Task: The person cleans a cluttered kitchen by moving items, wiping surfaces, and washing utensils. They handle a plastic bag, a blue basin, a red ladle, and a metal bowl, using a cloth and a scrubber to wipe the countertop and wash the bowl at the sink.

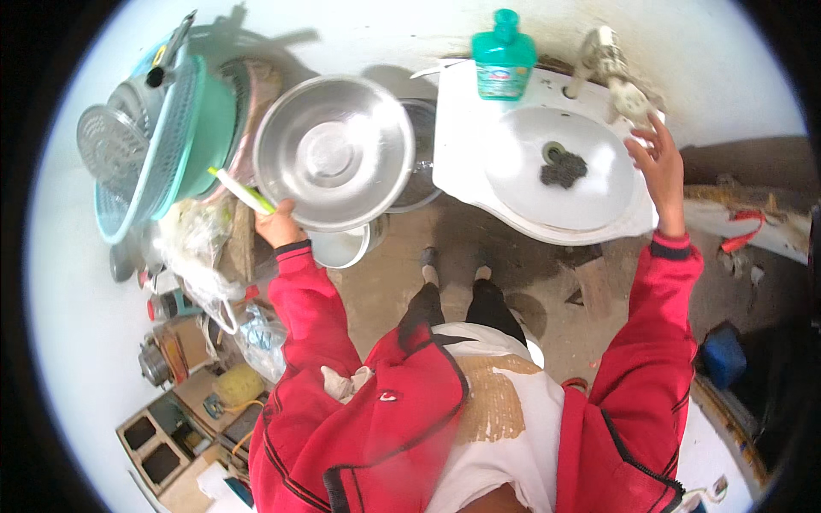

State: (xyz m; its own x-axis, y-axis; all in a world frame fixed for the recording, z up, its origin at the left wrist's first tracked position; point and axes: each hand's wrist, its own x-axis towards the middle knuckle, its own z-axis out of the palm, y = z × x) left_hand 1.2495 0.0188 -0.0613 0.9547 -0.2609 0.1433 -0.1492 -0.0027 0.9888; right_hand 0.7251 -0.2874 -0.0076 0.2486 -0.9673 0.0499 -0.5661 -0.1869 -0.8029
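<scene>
My left hand [280,224] grips a slim white and green utensil [244,192], whose exact kind I cannot tell. That hand is also at the near-left rim of a wide stainless steel bowl [330,154]; whether it bears the bowl's weight is unclear. The bowl is bare inside. Over the right edge of a white washbasin [462,141], my right hand [659,157] has its fingers apart, holding nothing. Its fingertips are close to a worn, whitish tap [628,99]; contact cannot be made out. A dark scouring pad [566,170] lies by the drain.
A green bottle [505,64] stands on the washbasin's back ledge. To the left, a light-blue plastic basket [144,192] holding metal utensils leans by a green basin [211,128]. Below the steel bowl is a white bucket [346,253]. Plastic bags [199,256] hang at left.
</scene>
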